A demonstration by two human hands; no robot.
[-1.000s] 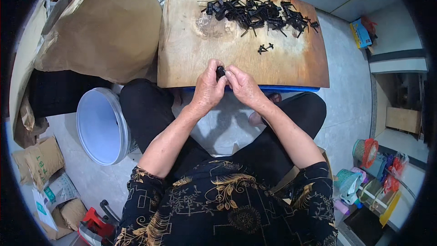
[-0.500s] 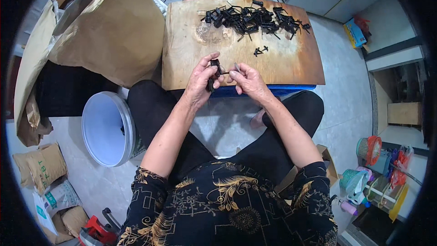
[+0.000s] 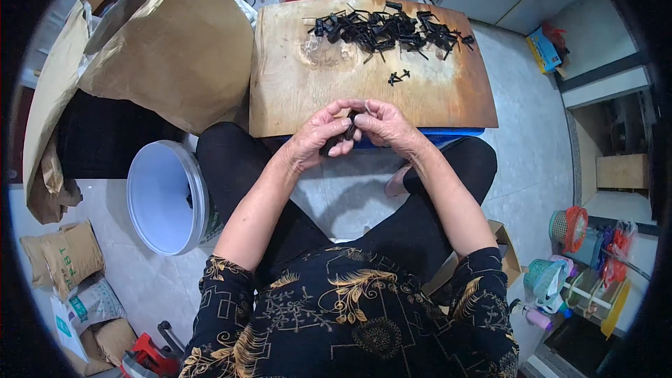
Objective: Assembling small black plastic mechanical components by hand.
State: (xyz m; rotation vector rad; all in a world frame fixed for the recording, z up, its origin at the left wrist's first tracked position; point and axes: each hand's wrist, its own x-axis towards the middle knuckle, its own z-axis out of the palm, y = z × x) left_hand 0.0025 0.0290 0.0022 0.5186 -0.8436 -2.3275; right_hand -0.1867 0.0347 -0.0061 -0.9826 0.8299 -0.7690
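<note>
At the desk's near edge, a black part is pinched between the fingers of the left grip and the right grip, and is partly hidden by them. Across the desk's far half, black parts are heaped; small black pieces are set apart near its middle. A white bucket is placed left of the desk's near edge.
</note>
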